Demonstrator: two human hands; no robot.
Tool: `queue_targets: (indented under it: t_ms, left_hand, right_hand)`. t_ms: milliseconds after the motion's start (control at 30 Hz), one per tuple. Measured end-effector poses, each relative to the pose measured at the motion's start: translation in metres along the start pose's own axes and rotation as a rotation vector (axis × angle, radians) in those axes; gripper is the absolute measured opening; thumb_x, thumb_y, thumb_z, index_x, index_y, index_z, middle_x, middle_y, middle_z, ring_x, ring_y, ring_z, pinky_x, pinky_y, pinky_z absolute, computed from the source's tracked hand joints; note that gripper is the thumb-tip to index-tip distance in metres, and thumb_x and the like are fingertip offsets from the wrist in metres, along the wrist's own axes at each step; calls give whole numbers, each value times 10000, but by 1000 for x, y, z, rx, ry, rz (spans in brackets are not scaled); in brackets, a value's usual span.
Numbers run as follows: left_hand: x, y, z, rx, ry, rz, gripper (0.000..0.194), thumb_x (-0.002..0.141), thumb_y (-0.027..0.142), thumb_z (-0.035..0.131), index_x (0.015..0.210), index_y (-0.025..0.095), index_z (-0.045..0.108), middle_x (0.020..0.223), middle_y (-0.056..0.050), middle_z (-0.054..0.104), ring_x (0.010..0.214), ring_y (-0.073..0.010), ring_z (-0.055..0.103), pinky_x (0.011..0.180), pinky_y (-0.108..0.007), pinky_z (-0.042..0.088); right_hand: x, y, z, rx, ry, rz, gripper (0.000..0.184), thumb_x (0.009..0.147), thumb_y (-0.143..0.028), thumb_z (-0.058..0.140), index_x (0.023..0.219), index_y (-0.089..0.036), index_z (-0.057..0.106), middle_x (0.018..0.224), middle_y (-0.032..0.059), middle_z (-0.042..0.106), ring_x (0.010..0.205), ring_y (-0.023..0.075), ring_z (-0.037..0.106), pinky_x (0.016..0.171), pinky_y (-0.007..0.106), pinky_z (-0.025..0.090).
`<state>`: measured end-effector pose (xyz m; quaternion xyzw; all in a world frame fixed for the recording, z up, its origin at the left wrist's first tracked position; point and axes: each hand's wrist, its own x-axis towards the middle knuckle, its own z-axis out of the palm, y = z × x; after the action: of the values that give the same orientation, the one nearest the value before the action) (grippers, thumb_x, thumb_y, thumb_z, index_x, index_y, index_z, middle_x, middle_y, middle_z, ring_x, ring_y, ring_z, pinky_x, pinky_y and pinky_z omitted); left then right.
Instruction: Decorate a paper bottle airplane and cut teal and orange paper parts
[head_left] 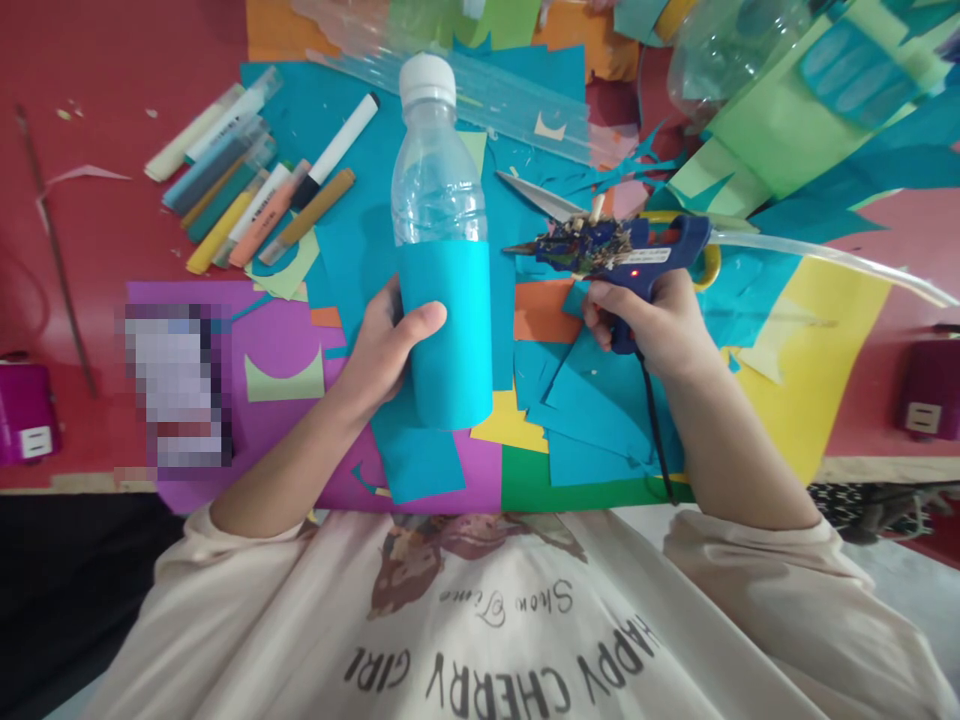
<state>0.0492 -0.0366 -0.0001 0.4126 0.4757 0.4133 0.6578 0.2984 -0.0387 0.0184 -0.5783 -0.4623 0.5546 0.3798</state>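
A clear plastic bottle (439, 180) with a white cap stands out above the paper-strewn table. Blue paper (457, 350) wraps its lower half. My left hand (394, 340) is closed around the wrapped part, thumb across the front. In my right hand (652, 320) is a dark blue glue gun (652, 250), its red light lit and scraps stuck along its barrel. The nozzle points left toward the bottle, apart from it. From the gun's back runs a long clear glue stick (825, 255). Scissors (544, 195) lie behind the gun, partly hidden by it.
Several markers (255, 190) lie at the left. Clear glue sticks (480, 85) stretch across the back. Cut blue paper (600, 400) and purple paper (285, 430) cover the table. A blurred phone-like object (180, 385) lies left; another clear bottle (727, 60) is at back right. The gun's black cord (656, 430) hangs toward me.
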Motion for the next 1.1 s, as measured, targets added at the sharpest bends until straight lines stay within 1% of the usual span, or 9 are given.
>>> queue_targets:
  t_ms: [67, 167, 267, 367, 567, 733, 833, 967, 1100]
  left_hand:
    - [0, 0, 0, 0, 0, 0, 673, 622, 651, 789, 1084, 199, 603, 1023, -94, 735, 955, -306, 721, 763, -394, 611]
    - [0, 1, 0, 14, 0, -8, 666, 644, 647, 766, 1103, 197, 594, 1053, -101, 726, 1014, -327, 706, 793, -410, 607]
    - [-1, 3, 1, 32, 5, -19, 638, 661, 631, 754, 1110, 203, 598, 1069, -97, 722, 1066, -339, 690, 808, -402, 605]
    - [-1, 2, 0, 27, 11, -25, 648, 647, 625, 769, 1110, 204, 601, 1066, -92, 725, 1060, -340, 693, 803, -397, 608]
    - [1, -1, 0, 4, 26, -9, 721, 617, 648, 781, 1125, 174, 588, 1072, -125, 723, 1027, -345, 700, 787, -430, 609]
    - [0, 0, 0, 27, 2, -3, 715, 646, 662, 749, 1149, 183, 581, 1087, -118, 718, 1115, -359, 671, 869, -449, 598]
    - [0, 1, 0, 26, 9, -2, 704, 651, 660, 751, 1150, 189, 591, 1111, -108, 716, 1128, -351, 667, 896, -435, 593]
    - [0, 2, 0, 2, 22, 0, 706, 621, 661, 778, 1116, 186, 611, 1091, -101, 725, 1059, -331, 696, 865, -414, 604]
    - [-1, 3, 1, 1, 24, 2, 670, 644, 651, 769, 1113, 197, 617, 1110, -98, 724, 1064, -321, 695, 877, -416, 599]
  right_hand:
    - [0, 0, 0, -9, 8, 5, 376, 694, -465, 804, 561, -228, 544, 518, -21, 565, 365, 84, 441, 349, 264, 343]
    - [0, 0, 0, -24, 13, 16, 386, 680, -480, 807, 560, -229, 540, 518, -22, 570, 365, 87, 444, 346, 260, 346]
    - [0, -1, 1, -20, 8, 16, 382, 688, -467, 802, 567, -224, 532, 518, -21, 558, 367, 81, 441, 349, 259, 354]
    - [-1, -1, 2, -2, 10, 12, 383, 682, -458, 807, 566, -222, 529, 506, -25, 549, 359, 77, 438, 347, 258, 350]
    - [-1, -1, 2, -17, 8, 13, 410, 677, -493, 809, 553, -225, 525, 491, -33, 541, 360, 79, 431, 346, 254, 350]
    - [-1, 1, 2, -38, 4, 5, 396, 711, -464, 791, 555, -227, 514, 492, -34, 530, 368, 73, 420, 350, 246, 362]
    - [-1, 3, 2, -33, -4, -2, 392, 727, -459, 784, 566, -224, 515, 491, -32, 527, 375, 73, 421, 355, 244, 358]
    - [-2, 6, 0, -26, -18, -17, 366, 747, -425, 774, 583, -217, 521, 483, -32, 523, 372, 71, 423, 363, 242, 350]
    - [-2, 6, 0, -40, -12, -25, 363, 760, -406, 763, 581, -216, 511, 471, -37, 510, 369, 71, 420, 369, 241, 351]
